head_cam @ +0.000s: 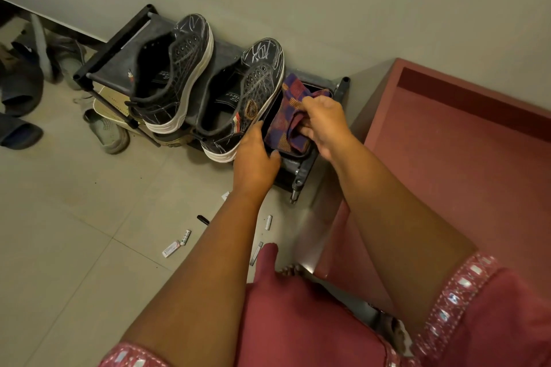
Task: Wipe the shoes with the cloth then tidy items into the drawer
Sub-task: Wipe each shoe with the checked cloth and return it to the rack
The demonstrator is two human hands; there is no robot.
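The shoe rack [229, 52] in front of me stands against the wall on the tiled floor [74, 217]. On its dark top shelf sit two black sneakers with white soles, one [176, 74] toward the left end, the other [247, 95] near the middle, both heels toward me. Just beside the second sneaker, a checked cloth [287, 119] lies in a black tray [304, 153] at the rack's right end. On the floor near my feet lie several small white tubes [176, 243] and a black pen [203, 219], with grey sandals [21, 116] at the left.
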